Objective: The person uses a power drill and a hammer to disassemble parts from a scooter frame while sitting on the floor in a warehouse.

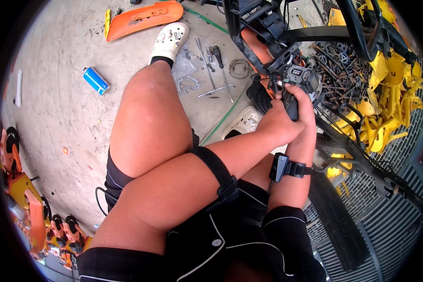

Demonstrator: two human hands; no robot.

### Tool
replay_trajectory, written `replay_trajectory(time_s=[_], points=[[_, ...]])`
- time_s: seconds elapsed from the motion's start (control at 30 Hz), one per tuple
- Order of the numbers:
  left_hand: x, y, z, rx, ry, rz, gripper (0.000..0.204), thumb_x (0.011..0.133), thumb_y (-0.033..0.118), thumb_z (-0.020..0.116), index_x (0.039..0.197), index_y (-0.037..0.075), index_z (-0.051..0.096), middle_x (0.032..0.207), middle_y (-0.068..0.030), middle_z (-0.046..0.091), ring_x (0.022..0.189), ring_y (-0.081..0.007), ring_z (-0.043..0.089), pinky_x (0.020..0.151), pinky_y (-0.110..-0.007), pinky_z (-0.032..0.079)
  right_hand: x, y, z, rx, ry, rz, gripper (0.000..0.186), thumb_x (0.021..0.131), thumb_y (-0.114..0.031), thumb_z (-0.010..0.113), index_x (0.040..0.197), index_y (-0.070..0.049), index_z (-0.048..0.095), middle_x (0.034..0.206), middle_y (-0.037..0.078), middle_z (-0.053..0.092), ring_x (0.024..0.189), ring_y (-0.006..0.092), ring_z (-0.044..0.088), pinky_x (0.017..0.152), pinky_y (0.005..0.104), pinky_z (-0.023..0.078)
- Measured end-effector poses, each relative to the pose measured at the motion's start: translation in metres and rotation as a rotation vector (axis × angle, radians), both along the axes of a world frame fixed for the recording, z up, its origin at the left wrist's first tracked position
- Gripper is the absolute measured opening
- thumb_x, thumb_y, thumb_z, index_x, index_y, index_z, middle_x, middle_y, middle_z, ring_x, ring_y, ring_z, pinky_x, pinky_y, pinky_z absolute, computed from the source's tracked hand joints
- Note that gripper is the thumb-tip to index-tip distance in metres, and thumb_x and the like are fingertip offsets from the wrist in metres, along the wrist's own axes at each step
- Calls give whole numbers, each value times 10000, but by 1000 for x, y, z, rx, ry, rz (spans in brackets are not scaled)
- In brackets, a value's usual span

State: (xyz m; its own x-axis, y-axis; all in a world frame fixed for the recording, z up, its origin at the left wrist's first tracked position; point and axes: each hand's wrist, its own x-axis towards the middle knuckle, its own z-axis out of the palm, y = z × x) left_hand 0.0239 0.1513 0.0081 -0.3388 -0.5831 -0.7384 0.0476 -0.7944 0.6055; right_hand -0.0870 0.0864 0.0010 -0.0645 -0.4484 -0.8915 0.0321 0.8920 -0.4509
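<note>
A grey-and-black cordless power tool (292,107) is held up against a dark vehicle frame with orange parts (256,43). My right hand (307,112) is wrapped around its handle, one finger reaching toward the bulky grey end. From the other side, my left hand (278,121) closes on the same handle, its fingertips next to a small shiny metal part. The hands overlap, so some fingers are hidden. Where the tool meets the frame cannot be made out clearly.
On the concrete lie a screwdriver (219,57), a T-handled metal tool (215,90), a coil of wire (239,68), a blue can (96,81) and an orange fender (145,19). Dark metal parts (336,70) and yellow plastic pieces (385,127) are heaped at the right.
</note>
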Motion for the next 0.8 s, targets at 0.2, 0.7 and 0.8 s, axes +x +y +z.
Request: replay_trajectory(time_s=[0.2, 0.7, 0.8], points=[[3, 0, 1, 14, 16, 7, 1027, 743, 355, 697, 1462, -138, 154, 1101, -256, 652, 964, -345, 690, 825, -381, 547, -1, -1, -4, -12, 37, 28, 193, 880, -207, 660, 935, -22, 646, 766, 86, 660, 658, 181, 611, 619, 295, 503], [8, -2, 5, 28, -36, -28, 961, 739, 380, 709, 1402, -149, 258, 1121, -277, 650, 1045, -375, 670, 885, -395, 530, 0, 0, -4, -13, 8, 19, 192, 885, -210, 654, 944, -28, 649, 757, 76, 653, 640, 175, 599, 609, 294, 497], [10, -3, 9, 39, -27, -15, 939, 741, 377, 712, 1389, -143, 275, 1106, -270, 653, 1026, -361, 676, 874, -385, 533, -2, 0, -4, -18, 18, 24, 194, 884, -218, 657, 939, -33, 649, 755, 75, 652, 639, 174, 599, 607, 294, 497]])
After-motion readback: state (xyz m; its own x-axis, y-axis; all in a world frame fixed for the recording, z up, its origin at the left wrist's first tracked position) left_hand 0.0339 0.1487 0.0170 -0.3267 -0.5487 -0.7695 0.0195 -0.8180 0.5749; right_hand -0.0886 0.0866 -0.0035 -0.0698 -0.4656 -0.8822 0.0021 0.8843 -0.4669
